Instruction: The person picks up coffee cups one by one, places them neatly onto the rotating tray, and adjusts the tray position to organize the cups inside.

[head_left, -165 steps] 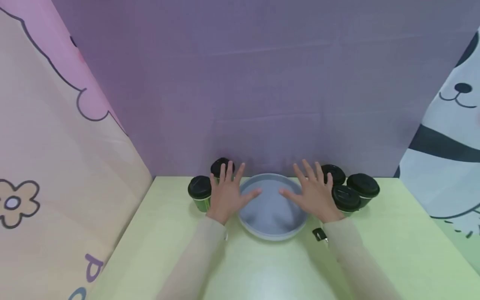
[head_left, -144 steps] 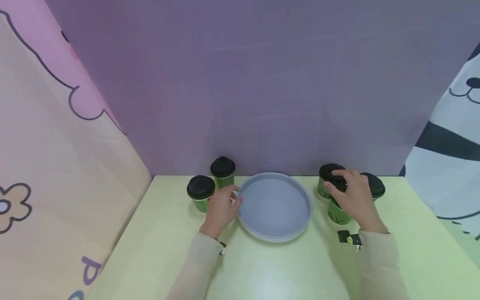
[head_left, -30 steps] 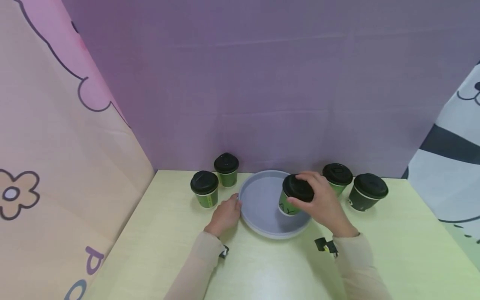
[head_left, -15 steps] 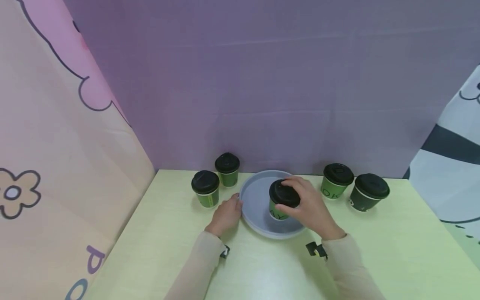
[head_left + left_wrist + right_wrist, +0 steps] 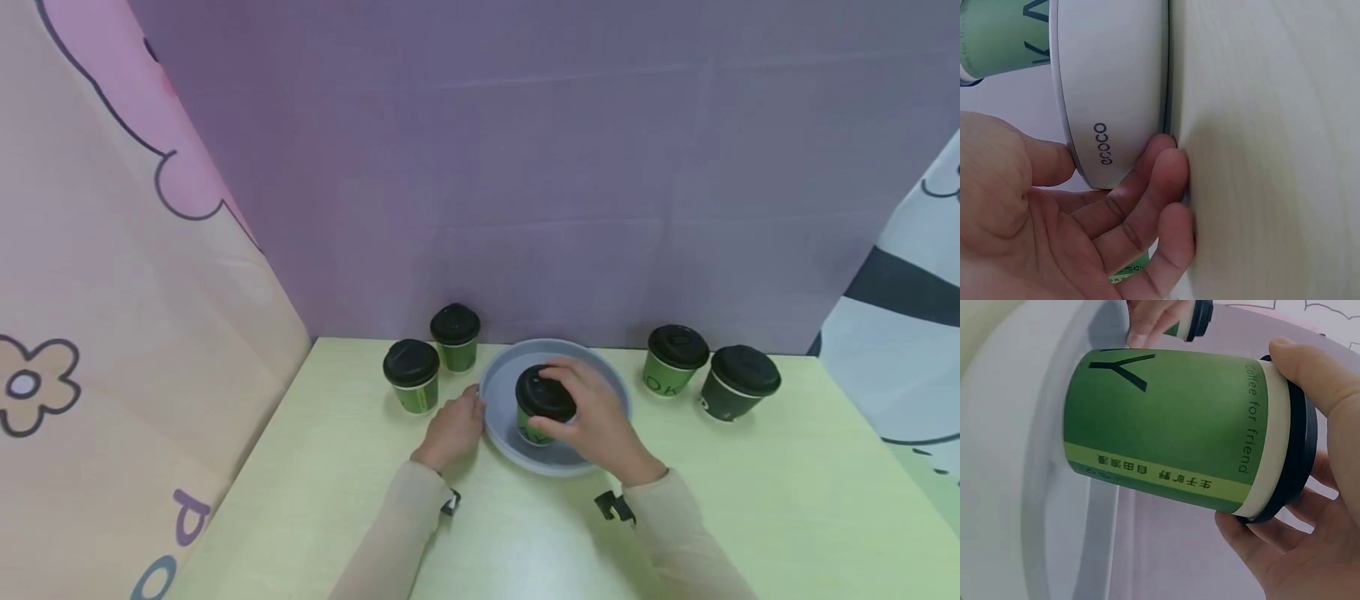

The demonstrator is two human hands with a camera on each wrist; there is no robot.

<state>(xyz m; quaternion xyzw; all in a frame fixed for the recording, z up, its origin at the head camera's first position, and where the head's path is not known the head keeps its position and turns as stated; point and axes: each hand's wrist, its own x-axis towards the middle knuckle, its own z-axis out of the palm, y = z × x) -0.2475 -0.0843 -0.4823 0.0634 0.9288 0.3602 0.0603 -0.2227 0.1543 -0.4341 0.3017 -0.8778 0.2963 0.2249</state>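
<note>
My right hand grips a green paper coffee cup around its black lid, thumb on one side and fingers on the other. The cup stands upright within the rim of a round grey tray, left of its middle. In the right wrist view the cup's base is at the tray's floor; whether it touches is hard to tell. My left hand holds the tray's left edge. The left wrist view has the thumb against the rim and the fingers curled at the outer wall, marked "ecoco".
Left of the tray stand two lidded green cups, one nearer and one farther back. At the right are another green cup and a dark cup. A purple backdrop rises behind the pale table.
Both hands were spread open at first. My left hand took the tray's edge; my right hand took a cup from the right group and carried it left over the tray, lately lower and nearer.
</note>
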